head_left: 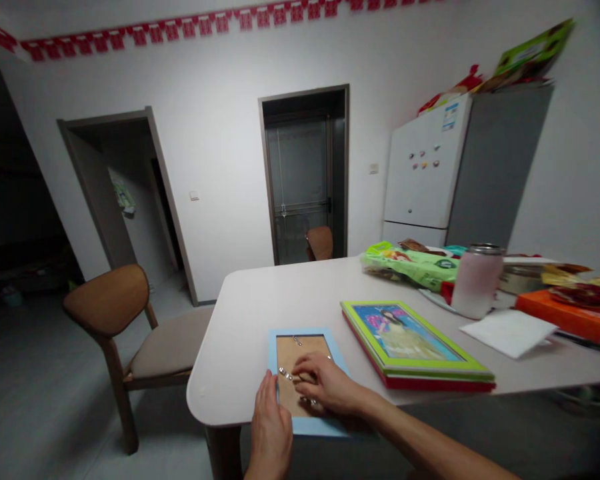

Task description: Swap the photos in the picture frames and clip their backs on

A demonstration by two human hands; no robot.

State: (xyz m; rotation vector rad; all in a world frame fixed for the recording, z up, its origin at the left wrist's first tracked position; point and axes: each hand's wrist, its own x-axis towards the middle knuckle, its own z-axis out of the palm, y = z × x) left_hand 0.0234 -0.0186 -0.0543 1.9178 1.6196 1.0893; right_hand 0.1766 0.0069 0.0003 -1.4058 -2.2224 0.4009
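Note:
A light blue photo frame [274,347] lies face down near the front edge of the table, its brown backing board [310,345] showing. Small metal clips [285,373] sit on the board along its left side, and a small metal hanger [297,341] is at its far end. Along the frame's left border rests my left hand [270,427], fingers stretched out and touching the edge. My right hand [325,383] is over the board with fingers curled together; whatever is between the fingertips is hidden. More shiny metal [309,401] shows beneath that hand.
Right of the frame lies a stack of frames, a green picture frame [420,340] on top. Behind it are a green snack bag [415,263], a pinkish jar [477,283], white paper [510,331] and an orange box [570,313]. A chair [110,300] stands left of the table [230,360].

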